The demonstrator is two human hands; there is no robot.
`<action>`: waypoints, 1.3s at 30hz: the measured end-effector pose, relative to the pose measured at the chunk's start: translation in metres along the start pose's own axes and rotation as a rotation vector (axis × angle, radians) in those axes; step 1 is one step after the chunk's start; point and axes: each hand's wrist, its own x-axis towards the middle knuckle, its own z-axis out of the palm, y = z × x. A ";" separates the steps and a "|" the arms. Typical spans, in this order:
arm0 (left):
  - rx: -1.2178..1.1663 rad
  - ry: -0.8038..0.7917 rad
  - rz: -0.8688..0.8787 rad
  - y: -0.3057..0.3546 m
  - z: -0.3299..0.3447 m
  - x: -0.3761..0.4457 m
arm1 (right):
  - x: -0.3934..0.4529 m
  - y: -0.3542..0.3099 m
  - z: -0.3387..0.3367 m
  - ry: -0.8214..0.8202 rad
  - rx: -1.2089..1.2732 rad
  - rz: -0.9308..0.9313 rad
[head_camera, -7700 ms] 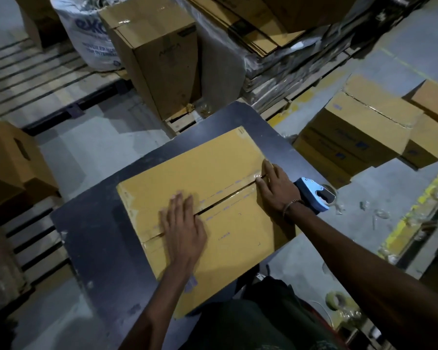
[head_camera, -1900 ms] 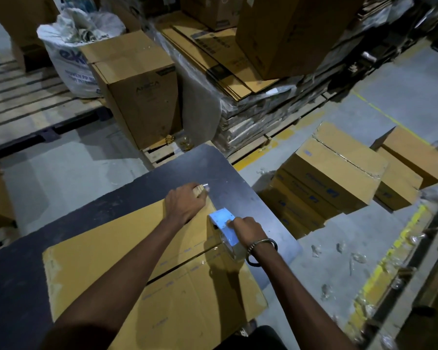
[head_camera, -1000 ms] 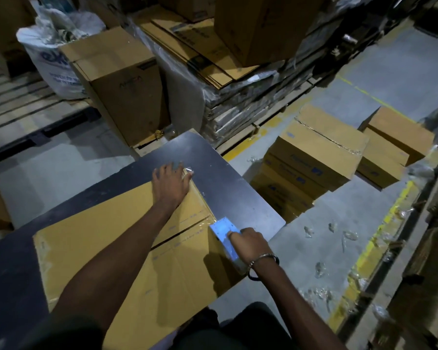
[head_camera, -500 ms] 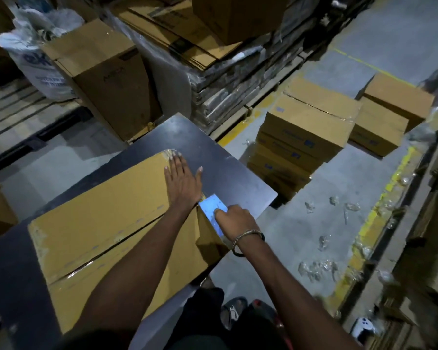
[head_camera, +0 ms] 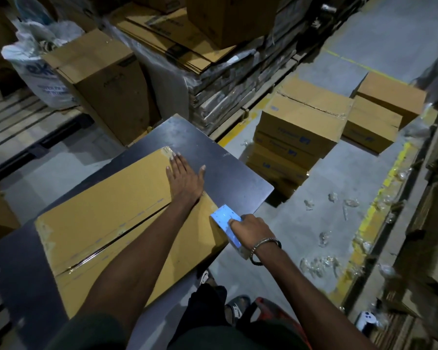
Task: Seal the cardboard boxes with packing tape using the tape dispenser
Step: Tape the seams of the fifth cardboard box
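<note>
The box [head_camera: 106, 223] lies flat on the dark table [head_camera: 228, 173]. The left hand [head_camera: 185, 178] is spread flat on the box's far right end, as it was a moment ago. The right hand [head_camera: 250, 228] grips the blue dispenser [head_camera: 225, 221] (now lower, over the box's right edge).

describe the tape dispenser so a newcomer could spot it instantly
Start at the dark rectangular table with the flat yellow-brown cardboard box lying on it. At the box's right end, the right hand grips a small light-blue plastic tape dispenser. It is the only bright blue thing among brown cardboard.
</note>
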 end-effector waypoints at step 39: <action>0.048 0.115 0.099 0.019 0.023 -0.024 | -0.008 0.085 0.003 -0.079 0.154 -0.002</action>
